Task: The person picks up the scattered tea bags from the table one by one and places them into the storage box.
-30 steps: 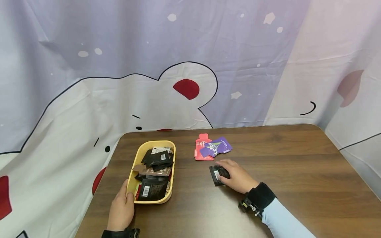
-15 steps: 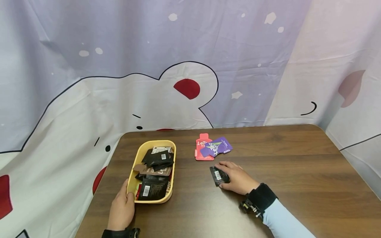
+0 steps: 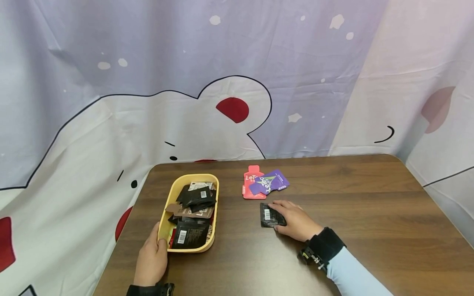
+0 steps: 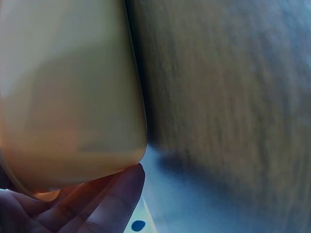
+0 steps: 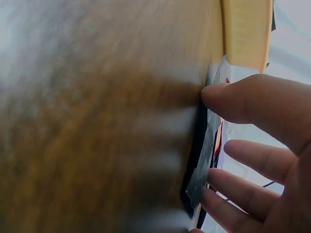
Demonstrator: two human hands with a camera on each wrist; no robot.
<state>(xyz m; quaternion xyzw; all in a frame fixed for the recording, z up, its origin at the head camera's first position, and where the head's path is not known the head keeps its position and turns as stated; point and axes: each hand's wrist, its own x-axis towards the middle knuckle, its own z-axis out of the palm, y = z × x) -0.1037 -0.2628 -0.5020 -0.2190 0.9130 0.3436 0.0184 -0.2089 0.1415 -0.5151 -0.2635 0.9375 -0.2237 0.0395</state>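
Observation:
At the near left corner of a yellow plastic basket (image 3: 189, 250), my left hand (image 3: 151, 261) grips the wall, thumb near the rim. The left wrist view shows the fingertips against the basket's outer side (image 4: 77, 97). A small black packet (image 3: 267, 220) with a white barcode label lies on the table to the right. My right hand (image 3: 296, 223) holds this packet by its edges, thumb at the near edge and fingers at the far one; its right end is partly hidden under the hand. In the right wrist view, the packet (image 5: 208, 150) shows edge-on between thumb and fingers.
Inside the basket lie several black packets (image 3: 194, 236) and a brown card-like packet (image 3: 198, 213). Farther back on the wooden table (image 3: 355, 197), a purple packet (image 3: 275, 181) overlaps a red one (image 3: 253, 195). A patterned curtain (image 3: 303, 82) hangs behind the table.
The right thumb has slid from the packet's top to its near edge. The black packet has turned so that its sides now lie squarer to the table. The left hand and basket stay put.

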